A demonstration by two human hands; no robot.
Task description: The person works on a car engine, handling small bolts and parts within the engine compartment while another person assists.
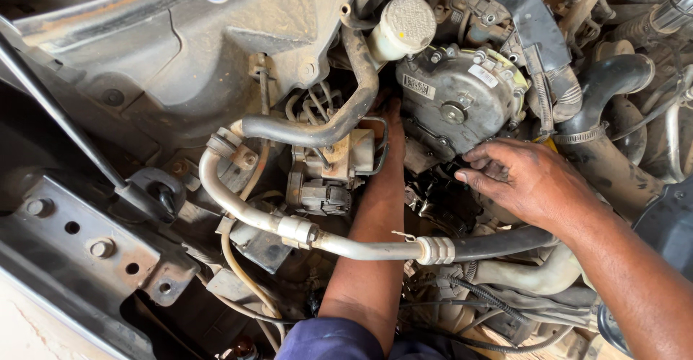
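A round grey metal unit [455, 100] with bolts around its rim sits in the upper middle of a dusty engine bay. My left hand [392, 118] reaches up under a metal pipe [361, 247] and a curved rubber hose [339, 125]. Its fingers are hidden between the grey unit and a small tan block with a connector [328, 176]. My right hand [523, 183] comes in from the right, with curled fingers pressed against the dark parts just below the grey unit. Nothing is visibly held in either hand.
A white capped reservoir [401, 24] stands above the grey unit. A thick black hose with a clamp [603, 86] bends at the right. A drilled metal bracket [94, 248] and a prop rod [58, 118] lie at the left. Wires and hoses crowd the bottom.
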